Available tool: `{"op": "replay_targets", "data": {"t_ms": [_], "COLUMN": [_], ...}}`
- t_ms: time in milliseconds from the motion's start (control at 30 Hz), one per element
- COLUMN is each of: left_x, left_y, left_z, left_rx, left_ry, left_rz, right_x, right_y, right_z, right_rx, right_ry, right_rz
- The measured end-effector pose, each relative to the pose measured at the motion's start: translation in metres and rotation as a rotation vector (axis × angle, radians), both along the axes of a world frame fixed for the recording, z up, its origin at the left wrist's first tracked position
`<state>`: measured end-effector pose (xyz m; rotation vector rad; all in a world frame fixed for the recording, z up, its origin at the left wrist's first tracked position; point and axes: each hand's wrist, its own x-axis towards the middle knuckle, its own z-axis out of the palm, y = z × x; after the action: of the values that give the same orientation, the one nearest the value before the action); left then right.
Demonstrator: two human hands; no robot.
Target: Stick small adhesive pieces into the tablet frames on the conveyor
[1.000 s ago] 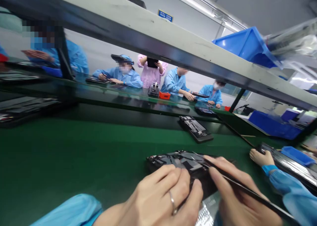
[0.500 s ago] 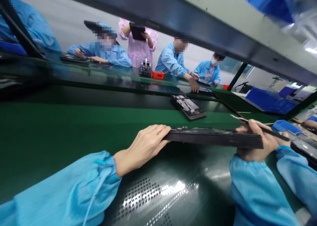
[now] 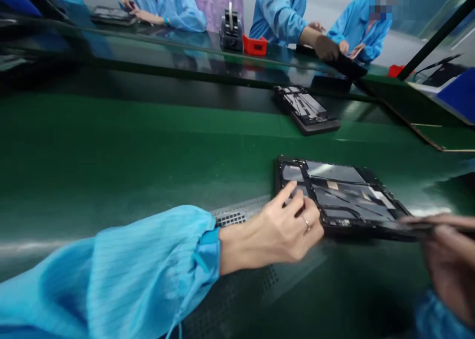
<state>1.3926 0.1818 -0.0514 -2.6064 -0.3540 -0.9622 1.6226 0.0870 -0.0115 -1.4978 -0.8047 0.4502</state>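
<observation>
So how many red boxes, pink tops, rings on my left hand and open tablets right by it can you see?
Red boxes: 2
Pink top: 1
Ring on your left hand: 1
Open tablet right by it: 1
Total: 5

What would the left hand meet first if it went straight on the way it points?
The opened tablet, most likely: the left hand overlaps its left end in this view, though depth is unclear, so contact can't be confirmed.

No readable text, no legible labels, brands, numbers or signs
</observation>
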Motion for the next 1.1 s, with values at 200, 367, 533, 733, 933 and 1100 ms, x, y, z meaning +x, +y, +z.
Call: {"op": "replay_targets", "data": {"t_ms": [200,367,533,733,933,1100], "left_x": [0.001,0.001,0.000,-0.001,-0.001,-0.008], "left_y": [-0.012,-0.011,-0.012,-0.012,-0.011,-0.005], "left_z": [-0.029,-0.036,-0.036,-0.035,-0.033,-0.018], "left_rx": [-0.076,-0.061,-0.058,-0.063,-0.102,-0.079], "left_ry": [0.024,-0.023,-0.024,0.009,-0.007,0.000], "left_rz": [-0.094,-0.096,-0.104,-0.094,-0.100,-0.063], "right_x": [-0.079,-0.077,-0.074,-0.076,-0.076,-0.062], "right_y": [-0.022,-0.018,-0.023,-0.019,-0.016,-0.006], "right_z": [-0.038,-0.055,-0.057,-0.059,-0.051,-0.019], "right_rx": [-0.473,-0.483,-0.463,-0.458,-0.384,-0.201], "right_ry": [0.114,0.007,-0.056,-0.063,0.079,0.055], "right_rz": [0.572,0.722,0.709,0.711,0.629,0.616]}}
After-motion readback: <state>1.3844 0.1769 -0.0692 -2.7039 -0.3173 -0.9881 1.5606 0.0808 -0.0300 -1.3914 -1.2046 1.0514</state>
